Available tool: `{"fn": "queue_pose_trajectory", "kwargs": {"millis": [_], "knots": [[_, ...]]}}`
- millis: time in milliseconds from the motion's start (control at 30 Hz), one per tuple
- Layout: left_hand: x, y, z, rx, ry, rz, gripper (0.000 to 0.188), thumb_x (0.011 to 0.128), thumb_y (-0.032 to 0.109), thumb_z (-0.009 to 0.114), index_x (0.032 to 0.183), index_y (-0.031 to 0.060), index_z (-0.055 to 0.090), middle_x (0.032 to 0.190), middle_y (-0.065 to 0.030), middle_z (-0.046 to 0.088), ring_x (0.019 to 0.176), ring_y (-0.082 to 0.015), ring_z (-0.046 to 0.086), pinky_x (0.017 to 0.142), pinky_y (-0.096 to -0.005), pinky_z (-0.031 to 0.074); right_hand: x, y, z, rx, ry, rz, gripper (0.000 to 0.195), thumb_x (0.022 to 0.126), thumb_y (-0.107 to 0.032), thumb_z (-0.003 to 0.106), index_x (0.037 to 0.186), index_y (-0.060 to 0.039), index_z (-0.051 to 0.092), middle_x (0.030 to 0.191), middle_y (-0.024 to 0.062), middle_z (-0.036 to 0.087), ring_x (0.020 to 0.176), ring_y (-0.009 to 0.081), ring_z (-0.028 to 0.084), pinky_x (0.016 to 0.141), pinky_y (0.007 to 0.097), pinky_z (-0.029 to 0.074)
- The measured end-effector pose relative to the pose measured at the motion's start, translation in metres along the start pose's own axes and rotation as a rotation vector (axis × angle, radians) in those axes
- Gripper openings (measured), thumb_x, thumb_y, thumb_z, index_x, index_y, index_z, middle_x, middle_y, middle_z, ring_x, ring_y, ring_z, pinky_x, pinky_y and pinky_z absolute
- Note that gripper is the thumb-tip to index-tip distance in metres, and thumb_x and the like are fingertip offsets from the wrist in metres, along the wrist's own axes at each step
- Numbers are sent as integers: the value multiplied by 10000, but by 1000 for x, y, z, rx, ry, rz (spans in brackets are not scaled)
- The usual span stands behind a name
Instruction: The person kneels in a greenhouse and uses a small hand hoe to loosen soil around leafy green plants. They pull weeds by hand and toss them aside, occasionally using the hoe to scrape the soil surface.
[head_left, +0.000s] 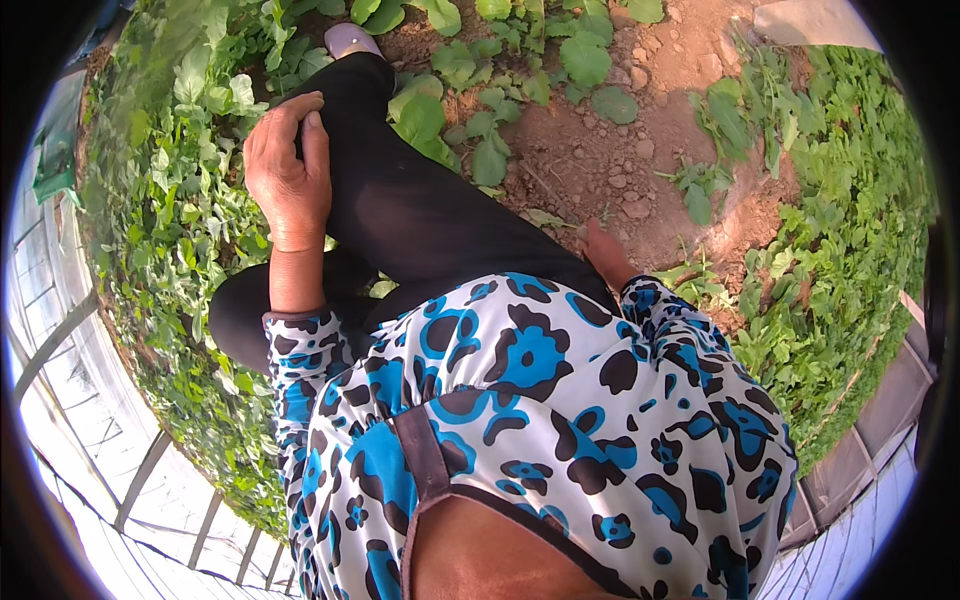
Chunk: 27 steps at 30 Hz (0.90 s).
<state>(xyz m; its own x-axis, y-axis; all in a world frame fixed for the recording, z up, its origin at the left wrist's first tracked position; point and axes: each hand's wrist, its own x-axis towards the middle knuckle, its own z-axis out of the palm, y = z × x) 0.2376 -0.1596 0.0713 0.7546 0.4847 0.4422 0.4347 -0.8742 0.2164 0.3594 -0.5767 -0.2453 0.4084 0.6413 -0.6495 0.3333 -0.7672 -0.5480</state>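
Observation:
On the black-trousered knee (352, 82) rests my left hand (289, 161), back up, with the thumb spread from the fingers and nothing held. My right hand (606, 251) is low beside the other side of the thigh, close to the soil, and its fingers are partly hidden. A small leafy sprig (551, 219) lies at its fingertips; whether it is gripped cannot be made out. Ahead is reddish-brown bare soil (570, 165) with small clods. Broad-leaved green seedlings (491, 154) grow between the knee and that soil.
Loose uprooted-looking plants (701, 191) lie on the soil to the right. Dense leafy greens stand at left (180, 247) and right (855, 187). A light purple shoe (352, 39) shows beyond the knee. Greenhouse frame bars (142, 480) and plastic film curve along the left edge.

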Motion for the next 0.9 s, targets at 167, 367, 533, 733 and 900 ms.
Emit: {"fn": "queue_pose_trajectory", "kwargs": {"millis": [167, 367, 533, 733, 900], "knots": [[0, 7, -4, -34, 33, -18, 123, 874, 59, 604, 964, 99, 678, 954, -38, 702, 911, -232, 657, 877, -338, 469, 31, -11, -11, -88, 134, 43, 416, 914, -270, 580, 1184, -11, 398, 861, 282, 648, 805, 468, 626, 681, 546, 490], [4, 11, 0, -47, -23, 1, 148, 916, 46, 559, 1005, 88, 670, 1020, -51, 706, 958, -226, 661, 889, -330, 470, 82, -22, -41, -112, 165, 131, 494, 912, -289, 581, 1250, 16, 391, 940, 287, 654, 881, 462, 633, 755, 528, 508], [6, 14, 2, -59, 22, 7, 123, 863, 44, 606, 962, 83, 667, 955, -52, 699, 911, -244, 655, 871, -350, 474, 43, 12, -20, -139, 167, 162, 641, 905, -309, 586, 1377, 49, 339, 975, 265, 671, 884, 441, 644, 771, 515, 511], [2, 7, 3, -26, -23, -7, 157, 913, 48, 560, 1024, 82, 667, 1027, -53, 699, 968, -233, 654, 901, -341, 470, -29, 20, -1, -42, 96, 294, 543, 897, -316, 566, 1338, -43, 403, 955, 268, 666, 893, 448, 636, 770, 529, 498], [4, 9, 6, -15, -18, 0, 163, 921, 45, 558, 1036, 79, 668, 1027, -53, 701, 972, -233, 654, 907, -338, 466, -39, 45, 6, -86, 269, 252, 472, 892, -305, 567, 1270, -58, 433, 907, 251, 669, 859, 455, 635, 752, 548, 495]]}}
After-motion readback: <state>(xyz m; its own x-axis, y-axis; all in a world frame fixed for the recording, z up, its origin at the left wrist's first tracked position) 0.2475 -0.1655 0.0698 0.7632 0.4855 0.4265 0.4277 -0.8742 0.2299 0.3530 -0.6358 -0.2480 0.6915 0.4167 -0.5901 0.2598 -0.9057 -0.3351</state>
